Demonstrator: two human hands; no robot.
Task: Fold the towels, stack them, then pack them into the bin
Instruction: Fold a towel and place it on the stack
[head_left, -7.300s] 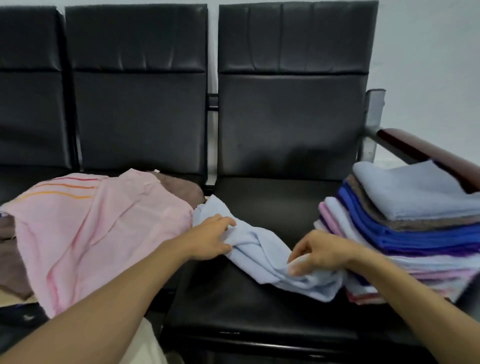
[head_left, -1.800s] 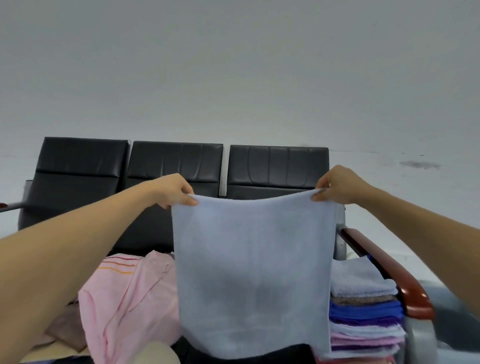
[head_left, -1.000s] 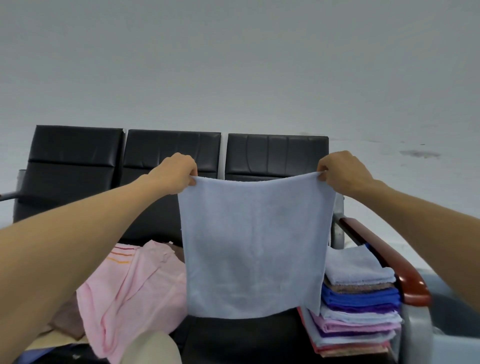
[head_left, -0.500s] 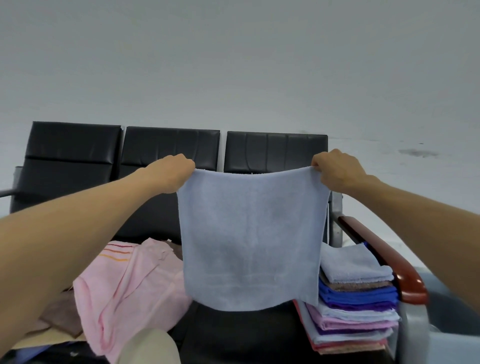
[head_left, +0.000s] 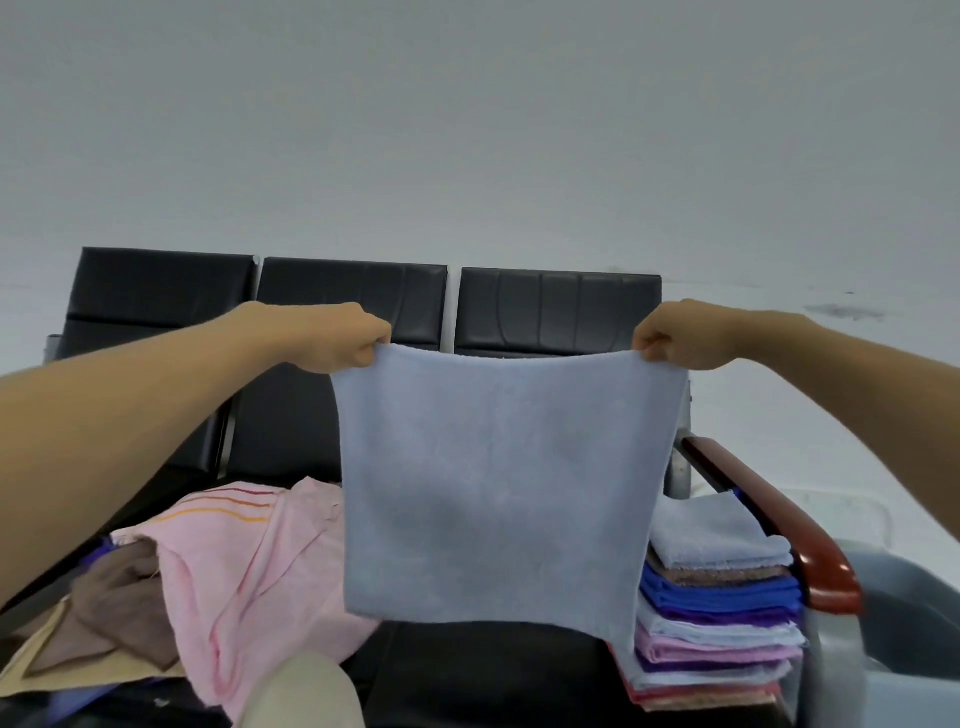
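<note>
Two hands hold one pale blue towel (head_left: 498, 488) up in the air, spread flat in front of a black bench (head_left: 353, 296). The left hand (head_left: 343, 338) pinches the top left corner, its fingers curled in and clamped on the cloth. The right hand (head_left: 675, 335) grips the top right corner the same way. Between them the top edge sags a little, and the towel hangs as a nearly square sheet over the right seat. Whether its lower edge clears the seat cannot be told.

On the right of that seat, against a red-brown armrest (head_left: 779, 525), sits a stack (head_left: 717, 613) of folded towels: pale blue on top, then brown, blue, purple, pale blue and pink, with reddish ones at the bottom. The hanging towel's lower right corner covers the stack's left edge from view.

To the left, a pink towel (head_left: 249, 561) with orange stripes lies unfolded on the middle seat. It partly covers a crumpled brown towel (head_left: 119, 597), which lies on a cream cloth (head_left: 31, 670). Right of the armrest, what looks like a grey bin (head_left: 914, 613) shows in part, cut off by the frame. A knee (head_left: 306, 696) in beige shows at the near edge.
</note>
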